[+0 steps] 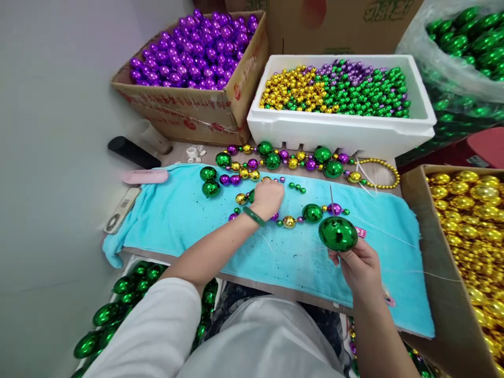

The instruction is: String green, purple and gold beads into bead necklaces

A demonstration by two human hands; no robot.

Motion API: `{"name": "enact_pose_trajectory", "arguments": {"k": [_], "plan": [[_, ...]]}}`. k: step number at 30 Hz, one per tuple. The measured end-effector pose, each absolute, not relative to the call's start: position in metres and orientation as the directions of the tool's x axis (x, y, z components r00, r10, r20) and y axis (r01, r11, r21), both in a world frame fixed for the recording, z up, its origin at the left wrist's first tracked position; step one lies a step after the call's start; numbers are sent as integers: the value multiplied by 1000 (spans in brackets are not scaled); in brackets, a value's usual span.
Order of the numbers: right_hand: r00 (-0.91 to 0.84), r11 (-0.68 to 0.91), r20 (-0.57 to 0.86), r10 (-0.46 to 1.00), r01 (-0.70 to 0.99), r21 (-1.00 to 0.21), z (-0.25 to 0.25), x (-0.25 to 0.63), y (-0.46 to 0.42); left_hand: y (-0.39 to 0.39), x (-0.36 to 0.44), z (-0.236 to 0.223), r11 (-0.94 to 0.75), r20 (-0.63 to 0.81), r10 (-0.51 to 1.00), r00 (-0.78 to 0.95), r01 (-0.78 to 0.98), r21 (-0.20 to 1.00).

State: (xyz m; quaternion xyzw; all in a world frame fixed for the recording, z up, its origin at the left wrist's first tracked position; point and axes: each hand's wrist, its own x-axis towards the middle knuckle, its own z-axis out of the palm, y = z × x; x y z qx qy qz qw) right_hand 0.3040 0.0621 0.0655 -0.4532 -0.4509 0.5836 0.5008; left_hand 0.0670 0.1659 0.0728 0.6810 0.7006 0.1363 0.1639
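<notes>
My right hand [360, 262] grips a large shiny green bead [337, 234] from below, and a thin needle [331, 197] stands up out of its top. Bent over the loose beads on the towel, my left hand [270, 195] has its fingers curled in; what they hold, if anything, is hidden. Small green beads [297, 187] lie just right of it. Below runs a strung row with a green bead [312, 213], a gold bead [289, 221] and a purple bead [334, 209]. Large green beads [210, 188] and purple beads [230, 179] rest to the left.
A turquoise towel [165, 220] covers the table. Behind it lie finished-looking bead strands [272, 160], a white foam box [338, 123] of small beads and a carton [177, 107] of purple beads. Another carton [433, 252] with gold beads stands right. Green beads [104, 314] sit lower left.
</notes>
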Motion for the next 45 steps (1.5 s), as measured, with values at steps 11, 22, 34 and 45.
{"name": "enact_pose_trajectory", "arguments": {"k": [11,22,34,45], "plan": [[-94,-116,-105,990,-121,-986,64,305,62,161,65,83,12,22,997,-76,424,905],[-102,-203,-199,975,-31,-979,72,281,60,124,47,115,233,-283,958,53,-723,651],[-98,-198,-198,975,8,-980,82,276,58,114,52,119,35,-154,978,-139,-621,783],[-99,-201,-201,975,18,-980,84,279,57,108,52,117,8,-139,979,-151,-647,763]]}}
